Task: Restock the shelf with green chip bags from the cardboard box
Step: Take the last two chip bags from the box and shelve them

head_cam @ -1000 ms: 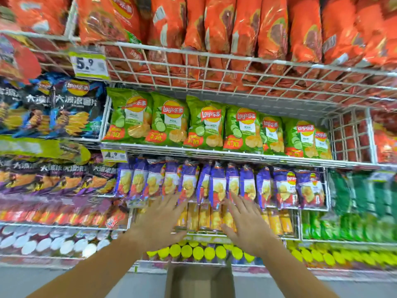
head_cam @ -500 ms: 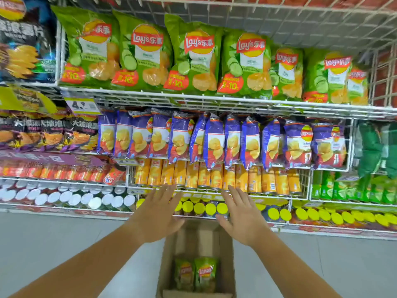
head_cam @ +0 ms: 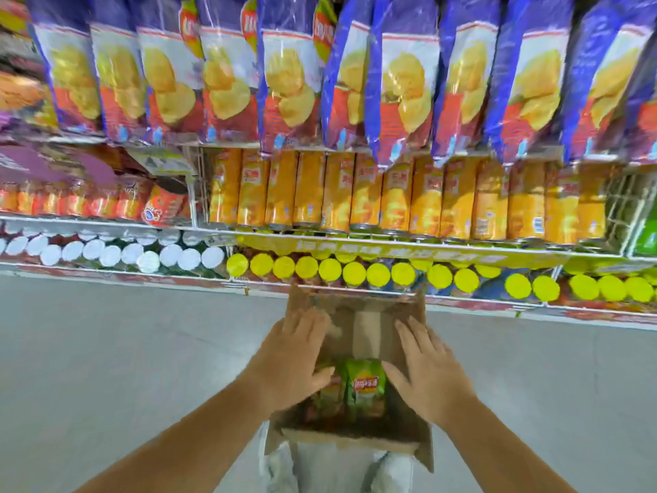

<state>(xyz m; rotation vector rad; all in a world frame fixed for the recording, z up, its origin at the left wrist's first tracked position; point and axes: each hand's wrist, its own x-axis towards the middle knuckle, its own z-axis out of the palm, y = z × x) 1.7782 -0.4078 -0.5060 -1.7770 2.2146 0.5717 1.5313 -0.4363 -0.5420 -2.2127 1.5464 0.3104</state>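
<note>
left hand (head_cam: 295, 364): grip wide, holding nothing | right hand (head_cam: 426, 375): grip wide, holding nothing | green Lay's chip bags (head_cam: 366, 386): between them, inside open cardboard box (head_cam: 352, 439)

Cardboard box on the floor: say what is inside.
At least two green chip bags stand in the brown cardboard box, bare cardboard beyond them. The left hand and right hand cover both sides; more may hide there.

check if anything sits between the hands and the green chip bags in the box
Nothing visible does. The cardboard box is open on top, and the left hand and right hand, fingers spread, flank the green chip bags inside. Whether they touch the bags is unclear.
</note>
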